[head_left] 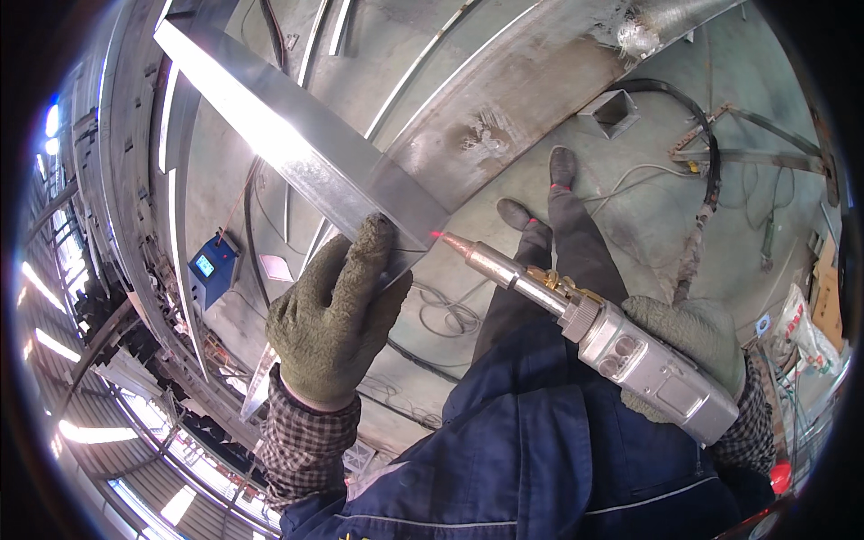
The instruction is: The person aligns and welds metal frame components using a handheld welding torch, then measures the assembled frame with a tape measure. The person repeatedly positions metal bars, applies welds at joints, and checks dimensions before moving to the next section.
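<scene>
My left hand [328, 319], in a dark green textured glove, grips the near end of a shiny rectangular metal tube [337, 148]. Its fingers bend over the corner; the frame does not settle whether a separate end piece lies under them. My right hand [693, 337], gloved alike, is wrapped round the silver body of a handheld laser welding torch [643, 364]. The torch's copper-coloured nozzle points up and left at the tube's end. A small red light spot shows by the nozzle tip, close to the tube's corner. Part of the right hand is hidden behind the torch.
A wide, stained metal beam [486, 126] runs to the upper right, beside the tube. A blue box with a lit screen [214, 268] stands at left. A thick black hose [711, 153], cables [450, 310], a short square tube piece [612, 114] and a metal frame [756, 157] lie on the right.
</scene>
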Tool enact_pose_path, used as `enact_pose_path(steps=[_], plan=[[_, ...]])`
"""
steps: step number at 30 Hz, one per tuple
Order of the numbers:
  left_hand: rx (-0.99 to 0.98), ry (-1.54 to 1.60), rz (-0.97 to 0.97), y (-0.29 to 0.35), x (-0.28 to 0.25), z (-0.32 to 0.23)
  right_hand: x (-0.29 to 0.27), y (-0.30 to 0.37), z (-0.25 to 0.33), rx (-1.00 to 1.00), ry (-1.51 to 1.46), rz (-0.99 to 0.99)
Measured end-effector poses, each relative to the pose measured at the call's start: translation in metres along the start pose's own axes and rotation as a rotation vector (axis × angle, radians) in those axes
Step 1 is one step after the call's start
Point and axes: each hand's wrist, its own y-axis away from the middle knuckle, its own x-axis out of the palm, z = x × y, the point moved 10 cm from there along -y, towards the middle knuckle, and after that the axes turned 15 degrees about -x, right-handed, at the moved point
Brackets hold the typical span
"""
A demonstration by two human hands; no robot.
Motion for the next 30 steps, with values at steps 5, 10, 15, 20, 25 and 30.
enact_pose_path(steps=[5,10,15,20,25,30], plan=[[-0.011,0.008,0.025,-0.003,0.000,-0.004,-0.001,0.001,-0.006,0.021,0.027,0.006],[-0.002,-0.008,0.074,-0.009,-0.001,-0.007,0.001,0.010,-0.016,0.062,0.002,-0.012],[0.011,-0.041,0.101,-0.009,0.010,-0.010,0.002,0.007,-0.006,-0.144,0.135,-0.012],[0.032,-0.068,0.086,-0.007,0.010,-0.010,0.004,0.004,0.007,-0.277,0.419,0.067],[0.025,-0.070,0.084,-0.005,0.008,-0.009,0.007,0.001,0.005,-0.234,0.276,0.029],[0.042,-0.056,0.043,-0.004,0.007,-0.010,0.010,-0.003,0.024,-0.393,0.521,0.036]])
